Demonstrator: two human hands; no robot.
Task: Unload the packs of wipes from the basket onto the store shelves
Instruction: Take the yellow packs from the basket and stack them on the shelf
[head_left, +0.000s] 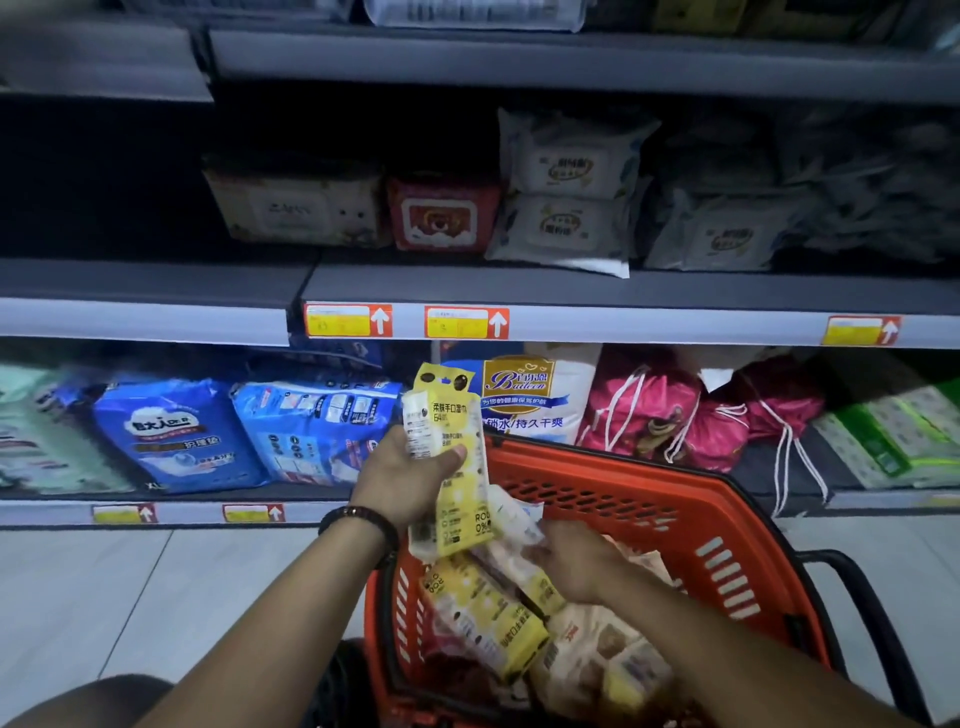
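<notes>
1. Basket (649, 483), red, before the shelves (571, 291): many packs of wipes (483, 618) still lie inside, so most of the unloading appears left.
2. Yellow pack (457, 452): gripped by the left hand (400, 478) above the basket rim, not yet shelved.
3. Right hand (576, 561): down among the packs; whether its fingers hold one is blurred and cannot be told.
</notes>
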